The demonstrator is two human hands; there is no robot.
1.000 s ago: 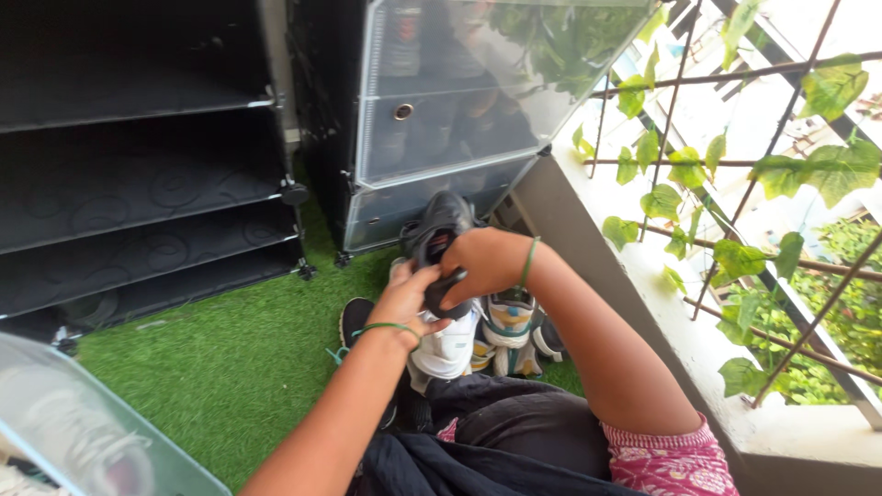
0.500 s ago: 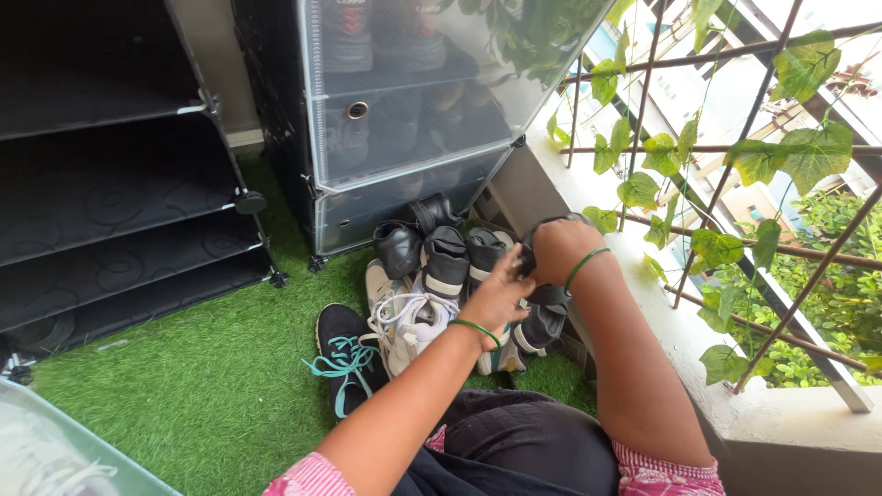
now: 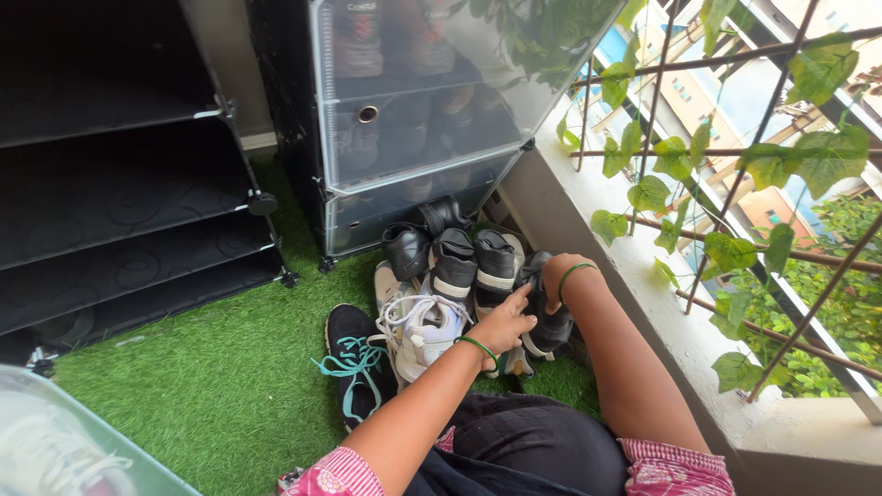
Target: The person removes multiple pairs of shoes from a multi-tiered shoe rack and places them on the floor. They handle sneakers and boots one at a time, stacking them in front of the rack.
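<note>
A dark shoe (image 3: 548,317), held aloft a second ago, has been lowered onto the shoe pile (image 3: 441,285)'s right edge; it is gripped by the right hand (image 3: 557,276), steadied by the left hand (image 3: 505,321). Beyond the pile stands the clear-doored cabinet (image 3: 413,101).

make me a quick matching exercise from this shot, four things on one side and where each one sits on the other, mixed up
Things:
1. black shoe with teal laces
2. white sneaker
3. clear-door cabinet
4. black open shelves

Places:
A. far left of the view
B. on the grass, left edge of the shoe pile
C. behind the shoe pile
D. in the pile, just left of the left hand

Pairs: 1-B, 2-D, 3-C, 4-A
</note>
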